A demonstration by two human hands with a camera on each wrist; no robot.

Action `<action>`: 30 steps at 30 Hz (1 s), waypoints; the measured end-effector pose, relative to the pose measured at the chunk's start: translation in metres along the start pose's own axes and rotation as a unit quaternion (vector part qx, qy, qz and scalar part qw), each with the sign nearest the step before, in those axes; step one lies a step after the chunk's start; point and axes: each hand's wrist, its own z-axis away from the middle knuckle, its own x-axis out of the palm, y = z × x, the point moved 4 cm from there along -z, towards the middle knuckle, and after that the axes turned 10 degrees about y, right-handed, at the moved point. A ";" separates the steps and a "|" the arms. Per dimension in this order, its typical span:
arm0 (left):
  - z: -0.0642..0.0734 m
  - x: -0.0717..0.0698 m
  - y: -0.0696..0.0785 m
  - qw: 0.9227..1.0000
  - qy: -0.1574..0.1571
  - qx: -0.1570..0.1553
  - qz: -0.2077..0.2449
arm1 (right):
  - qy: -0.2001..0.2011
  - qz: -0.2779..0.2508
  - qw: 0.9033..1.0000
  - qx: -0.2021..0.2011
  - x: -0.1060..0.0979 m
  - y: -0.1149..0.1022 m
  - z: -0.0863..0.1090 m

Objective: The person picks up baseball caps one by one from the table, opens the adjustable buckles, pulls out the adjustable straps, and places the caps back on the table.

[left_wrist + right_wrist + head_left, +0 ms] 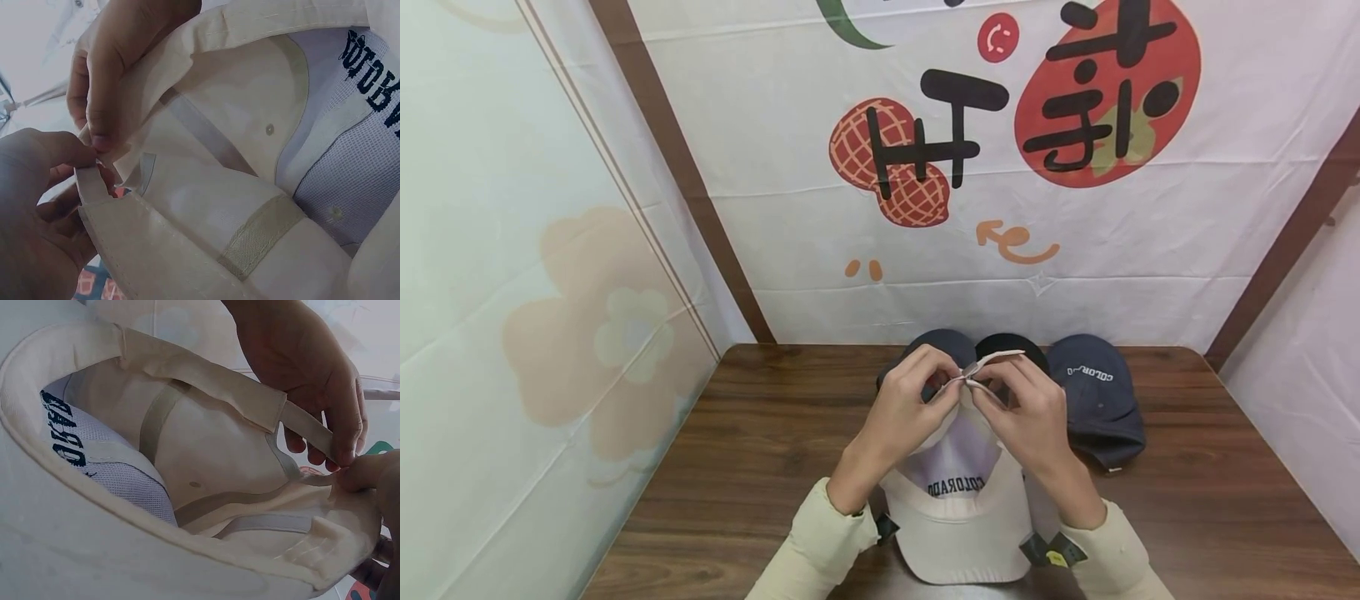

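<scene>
A cream baseball cap [966,533] is held with its brim toward me and its inside showing. Dark COLORADO lettering [955,486] reads mirrored through its pale lilac mesh lining. My left hand [904,408] pinches one side of the cap's rear strap [92,182] between thumb and fingers. From the other side my right hand [1028,408] pinches the strap end, and the fingertips of both hands meet at the back opening. In the right wrist view, the strap [309,429] runs from the cap's edge to the fingertips. The fingers partly hide the fastening.
Behind the hands, a dark blue cap [936,340] and a black cap [1011,342] stand along the table's far edge. A navy COLORADO cap [1093,404] lies to their right. The brown wooden table [737,467] meets a printed white cloth wall [1075,308] at the back.
</scene>
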 end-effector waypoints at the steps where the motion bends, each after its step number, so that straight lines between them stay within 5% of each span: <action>1: 0.000 0.000 0.000 1.000 0.000 -0.001 0.000 | 0.000 0.000 1.000 0.000 0.000 0.000 0.000; 30: 0.004 -0.001 -0.002 1.000 0.012 0.013 -0.002 | 0.014 -0.034 0.999 -0.018 -0.003 0.002 0.001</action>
